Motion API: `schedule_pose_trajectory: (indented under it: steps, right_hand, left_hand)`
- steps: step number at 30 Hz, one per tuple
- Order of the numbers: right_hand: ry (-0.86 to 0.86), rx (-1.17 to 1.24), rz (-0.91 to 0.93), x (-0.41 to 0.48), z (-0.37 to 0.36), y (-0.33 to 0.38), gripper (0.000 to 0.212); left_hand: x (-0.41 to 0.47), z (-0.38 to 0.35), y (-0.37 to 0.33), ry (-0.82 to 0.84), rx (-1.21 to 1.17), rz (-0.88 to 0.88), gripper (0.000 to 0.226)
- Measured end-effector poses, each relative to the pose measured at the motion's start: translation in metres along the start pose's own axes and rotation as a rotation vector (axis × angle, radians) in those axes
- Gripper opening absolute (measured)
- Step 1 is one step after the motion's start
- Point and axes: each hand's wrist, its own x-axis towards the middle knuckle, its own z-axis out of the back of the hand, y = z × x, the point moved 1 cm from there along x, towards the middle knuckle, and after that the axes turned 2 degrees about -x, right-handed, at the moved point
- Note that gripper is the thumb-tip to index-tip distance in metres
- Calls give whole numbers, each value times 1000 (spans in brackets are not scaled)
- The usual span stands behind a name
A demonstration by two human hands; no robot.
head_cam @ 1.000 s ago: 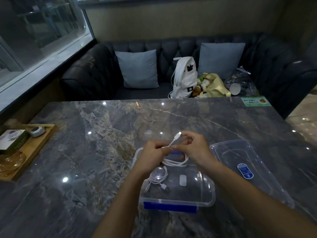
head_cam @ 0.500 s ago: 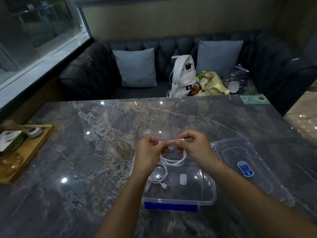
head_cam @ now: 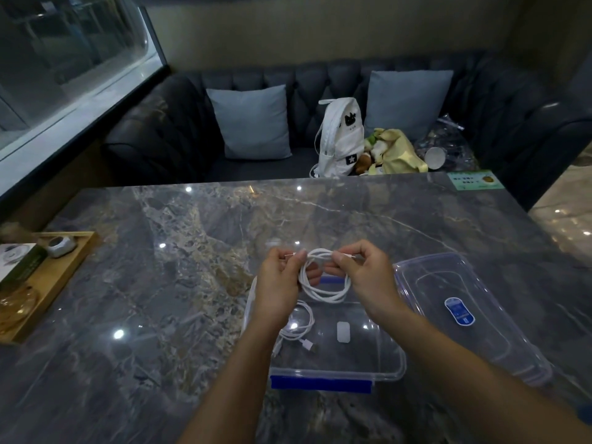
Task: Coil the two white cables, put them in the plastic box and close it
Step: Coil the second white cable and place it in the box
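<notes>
Both hands hold one coiled white cable [head_cam: 323, 291] above the clear plastic box [head_cam: 389, 370]. My left hand [head_cam: 282, 277] pinches the coil's top on the left, and my right hand [head_cam: 365, 274] pinches it on the right, with the loops hanging down between them. A second white cable [head_cam: 299, 328] lies coiled inside the box at its left side, its plugs pointing toward me. The box has a blue clip on its near edge. Its clear lid [head_cam: 461, 312] with a blue sticker lies on the table right of the box.
The grey marble table [head_cam: 160, 299] carries a wooden tray [head_cam: 57, 277] with small items at the far left. A green card [head_cam: 475, 180] lies at the far right corner. Behind the table, a dark sofa holds two cushions, a white backpack [head_cam: 341, 139] and bags.
The cable's plug end, which stuck up between my hands, has been brought down into the coil. My hands have spread slightly apart, holding the coil at both sides.
</notes>
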Motion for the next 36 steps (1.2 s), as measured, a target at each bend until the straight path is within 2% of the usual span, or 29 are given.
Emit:
schedule_pose_trajectory:
  steps: [5, 12, 17, 20, 23, 24, 26, 28, 30, 32, 34, 36]
  right_hand:
    - [-17, 21, -35, 2, 2, -3, 14]
    - [48, 134, -428, 10, 11, -11, 19]
    - [14, 94, -423, 11, 10, -17, 16]
    - [-94, -107, -299, 12, 10, -22, 18]
    - [-171, -458, -12, 8, 11, -22, 20]
    - [-163, -522, 86, 6, 9, -21, 19]
    - [-124, -582, 247, 3, 7, -21, 16]
    - [-61, -576, 365, 0, 5, -19, 12]
    - [13, -599, 484, -3, 3, -18, 11]
    - [130, -640, 581, -6, 4, -18, 11]
    - [249, -672, 643, -8, 7, -21, 7]
    - [291, -684, 672, -9, 10, -24, 9]
  left_hand:
    - [0, -6, 4, -32, -119, 105, 15]
    - [2, 4, 17, 19, -177, 308, 9]
    - [3, 10, 19, 153, -31, 470, 11]
    - [2, 13, 20, 105, 108, 418, 7]
    - [3, 23, 24, -184, 203, 184, 17]
    - [3, 25, 23, -185, 170, 188, 18]
    - [1, 22, 19, -16, 26, 374, 26]
    - [0, 20, 15, 139, -136, 670, 49]
    - [1, 21, 15, 192, -347, 845, 66]
    - [1, 24, 19, 199, -473, 914, 63]
    - [0, 27, 23, 222, -520, 945, 46]
    - [0, 30, 26, 238, -522, 937, 30]
